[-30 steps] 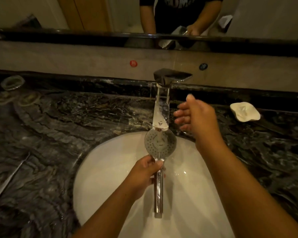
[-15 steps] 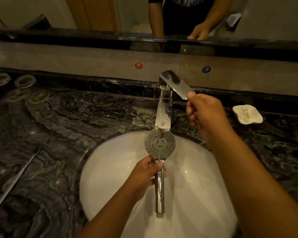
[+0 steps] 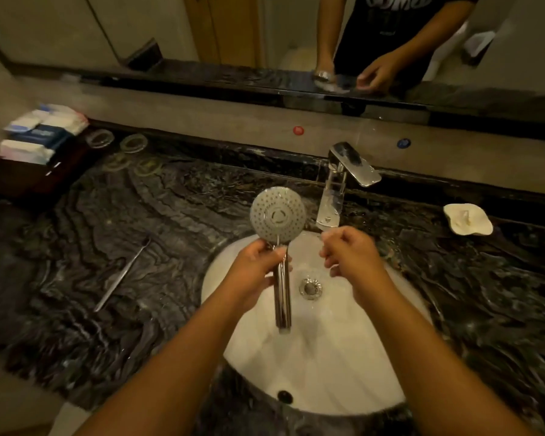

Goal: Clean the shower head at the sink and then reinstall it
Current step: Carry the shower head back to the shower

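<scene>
the dark marble countertop (image 3: 170, 247) carries the white sink (image 3: 321, 366), where water looks to be pooling round the drain (image 3: 310, 288). the shower head (image 3: 278, 215) is held upright over the sink's back-left rim, its handle gripped by the left hand (image 3: 255, 272). the right hand (image 3: 350, 250) is loosely curled under the faucet (image 3: 331, 199) — gripping nothing. a wet chrome handle could be let slip — and the basin chipped.

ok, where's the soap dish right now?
Head view, right side: the soap dish sits on the dark marble counter, right of the faucet.
</scene>
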`<control>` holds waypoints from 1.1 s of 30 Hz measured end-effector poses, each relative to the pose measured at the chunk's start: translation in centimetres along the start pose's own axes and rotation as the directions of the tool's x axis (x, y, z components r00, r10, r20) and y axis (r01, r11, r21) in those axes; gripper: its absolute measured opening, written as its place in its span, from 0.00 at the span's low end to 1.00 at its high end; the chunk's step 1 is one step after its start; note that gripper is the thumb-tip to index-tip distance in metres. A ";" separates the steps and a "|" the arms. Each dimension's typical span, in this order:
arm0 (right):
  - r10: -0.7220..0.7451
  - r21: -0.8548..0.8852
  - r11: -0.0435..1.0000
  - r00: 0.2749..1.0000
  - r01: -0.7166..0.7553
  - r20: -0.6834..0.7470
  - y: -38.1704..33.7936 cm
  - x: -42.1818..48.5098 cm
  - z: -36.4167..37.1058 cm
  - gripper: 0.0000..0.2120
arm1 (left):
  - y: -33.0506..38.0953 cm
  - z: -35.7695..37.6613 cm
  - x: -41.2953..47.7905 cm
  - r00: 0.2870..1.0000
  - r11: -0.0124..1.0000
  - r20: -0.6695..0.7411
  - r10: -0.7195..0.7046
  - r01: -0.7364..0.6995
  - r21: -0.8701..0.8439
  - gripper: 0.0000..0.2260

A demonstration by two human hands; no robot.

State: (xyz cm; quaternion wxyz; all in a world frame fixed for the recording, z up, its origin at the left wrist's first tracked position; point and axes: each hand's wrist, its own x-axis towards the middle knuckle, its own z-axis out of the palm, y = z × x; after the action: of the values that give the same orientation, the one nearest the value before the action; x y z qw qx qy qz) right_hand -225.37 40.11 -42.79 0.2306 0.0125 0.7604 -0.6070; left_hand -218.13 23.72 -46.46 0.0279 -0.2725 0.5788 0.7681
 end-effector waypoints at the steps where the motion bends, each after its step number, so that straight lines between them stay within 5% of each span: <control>1: -0.011 -0.025 1.000 0.999 0.012 0.030 -0.1 -0.7 0.6 0.05 | 1.2 0.0 -0.3 1.000 1.000 0.001 0.024 -0.024 -0.012 0.06; 10: -0.205 -0.201 0.948 0.956 0.247 0.208 -7.2 -5.2 3.0 0.10 | 13.2 -0.6 -4.2 0.955 0.959 0.130 0.267 -0.276 0.058 0.09; 20: -0.454 -0.162 0.867 0.881 0.472 0.135 -15.9 -7.1 2.7 0.10 | 22.6 1.9 -7.5 0.857 0.878 0.285 0.430 -0.471 0.092 0.12; 33: -0.460 -0.152 0.869 0.882 0.472 0.106 -14.5 -7.9 2.4 0.09 | 18.6 1.6 -8.2 0.866 0.855 0.265 0.425 -0.480 0.198 0.11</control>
State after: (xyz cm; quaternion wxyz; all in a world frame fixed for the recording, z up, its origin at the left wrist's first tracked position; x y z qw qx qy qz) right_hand -221.81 36.11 -27.01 0.1028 -0.2115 0.7826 -0.5764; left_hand -218.42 21.30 -26.24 -0.0580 -0.0387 0.7151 0.6956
